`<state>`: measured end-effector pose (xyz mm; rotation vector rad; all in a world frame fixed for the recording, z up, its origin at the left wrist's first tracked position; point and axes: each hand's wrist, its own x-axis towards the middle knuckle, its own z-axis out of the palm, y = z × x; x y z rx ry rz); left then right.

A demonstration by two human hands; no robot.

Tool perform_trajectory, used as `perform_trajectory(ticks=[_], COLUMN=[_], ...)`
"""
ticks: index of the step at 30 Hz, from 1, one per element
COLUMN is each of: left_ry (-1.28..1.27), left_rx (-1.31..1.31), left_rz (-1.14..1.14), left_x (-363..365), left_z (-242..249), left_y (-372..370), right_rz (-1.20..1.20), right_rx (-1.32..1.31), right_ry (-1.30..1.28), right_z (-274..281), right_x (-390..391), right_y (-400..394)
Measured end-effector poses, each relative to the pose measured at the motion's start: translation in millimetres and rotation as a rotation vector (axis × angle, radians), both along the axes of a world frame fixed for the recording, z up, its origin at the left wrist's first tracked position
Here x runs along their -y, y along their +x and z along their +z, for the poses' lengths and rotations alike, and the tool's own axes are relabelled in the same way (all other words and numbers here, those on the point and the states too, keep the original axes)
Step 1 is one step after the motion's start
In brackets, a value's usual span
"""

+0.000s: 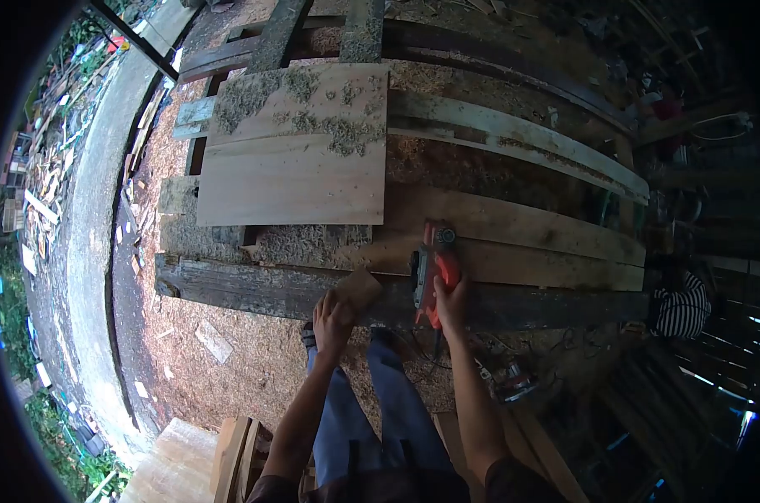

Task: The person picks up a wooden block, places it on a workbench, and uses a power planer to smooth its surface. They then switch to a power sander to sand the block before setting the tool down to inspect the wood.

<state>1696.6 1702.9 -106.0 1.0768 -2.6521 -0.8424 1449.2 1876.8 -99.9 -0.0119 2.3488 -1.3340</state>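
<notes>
My right hand (pixel 453 306) is wrapped round the handle of a red electric planer (pixel 428 272). The planer is tipped on its side over the front of the workbench, its grey sole facing left and a cord hanging below. My left hand (pixel 335 320) has its fingers closed on a small flat piece of wood (pixel 360 290) at the bench's dark front beam (pixel 246 281). Beyond both hands lies a wide pale board (pixel 296 180), with curled shavings scattered over its far half.
Long planks (pixel 547 230) with gaps between them form the bench top. Sawdust (pixel 237 369) covers the ground. Another power tool (pixel 514 383) lies low on the right near cords. Someone in a striped garment (pixel 682 308) is at the bench's right end. Stacked boards (pixel 174 461) stand lower left.
</notes>
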Motion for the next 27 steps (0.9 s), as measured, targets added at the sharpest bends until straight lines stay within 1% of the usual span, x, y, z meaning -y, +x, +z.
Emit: perform_trajectory(ticks=[2, 3, 4, 5, 6, 7, 8, 9, 10, 12, 13, 14, 16, 18, 20, 22, 23, 24, 25, 26, 27], left_ry=[-0.08, -0.071, -0.071, -0.077, -0.082, -0.124, -0.162, -0.097, -0.092, -0.106, -0.03, -0.027, 0.05, 0.096, 0.126, 0.124, 0.164, 0.207, 0.241, 0.233, 0.231], left_rx=[0.036, 0.023, 0.061, 0.1, 0.09, 0.056, 0.019, -0.04, -0.055, -0.177, -0.224, -0.227, -0.263, -0.286, -0.297, -0.309, -0.355, -0.398, -0.393, -0.396, -0.378], left_rz=[-0.014, -0.037, -0.019, 0.001, -0.02, 0.003, 0.019, 0.052, 0.001, 0.007, -0.026, -0.068, -0.184, -0.248, -0.425, -0.511, -0.629, -0.742, -0.834, -0.85, -0.942], left_x=[-6.4, -9.6, -9.4, -8.2, -7.8, -8.6, -11.6, -15.0, -21.2, -34.4, -41.8, -47.5, -64.4, -83.0, -101.8, -116.0, -123.7, -131.3, -134.8, -141.1, -149.4], left_z=[2.2, 3.5, 4.6, 6.6, 4.3, 1.2, -3.8, 20.1, 34.1, 58.1, 76.0, 92.1, 120.6, 150.5, 193.1, 227.0, 242.4, 257.7, 273.0, 286.6, 300.0], left_y=[-14.5, -20.5, -23.7, -26.2, -23.9, -22.0, -24.3, -30.0, -34.7, -32.8, -33.5, -35.3, -40.4, -49.8, -60.0, -67.0, -69.0, -70.5, -70.9, -68.6, -67.5], right_rz=[0.085, 0.089, 0.068, 0.07, 0.071, 0.044, 0.077, 0.103, 0.054, 0.143, 0.138, 0.096, 0.122, 0.084, 0.071, 0.078, 0.101, 0.08, 0.136, 0.193, 0.176], right_rx=[-0.399, -0.301, -0.313, -0.3, -0.287, -0.298, -0.335, -0.374, -0.388, -0.462, -0.478, -0.479, -0.418, -0.444, -0.479, -0.568, -0.573, -0.587, -0.583, -0.575, -0.582], right_ry=[0.068, 0.05, 0.061, 0.008, -0.049, -0.05, -0.079, -0.099, -0.085, 0.028, 0.033, 0.041, 0.105, 0.141, 0.162, 0.273, 0.335, 0.332, 0.386, 0.438, 0.437], right_z=[14.9, 26.7, 28.2, 30.1, 31.3, 32.9, 34.3, 36.1, 46.4, 87.9, 102.8, 112.3, 130.9, 160.9, 198.4, 237.3, 255.5, 279.6, 304.6, 324.0, 337.8], right_x=[7.6, 8.6, 7.1, 6.7, 7.7, 7.7, 5.0, -1.1, -7.5, -20.0, -27.5, -35.6, -56.4, -80.4, -108.5, -136.1, -151.8, -166.6, -180.6, -193.2, -206.2], right_y=[8.1, 8.3, 9.6, 12.7, 17.8, 23.5, 28.8, 30.6, 30.4, 38.6, 42.9, 49.1, 63.4, 78.2, 97.1, 117.4, 130.7, 139.9, 151.1, 162.5, 171.4])
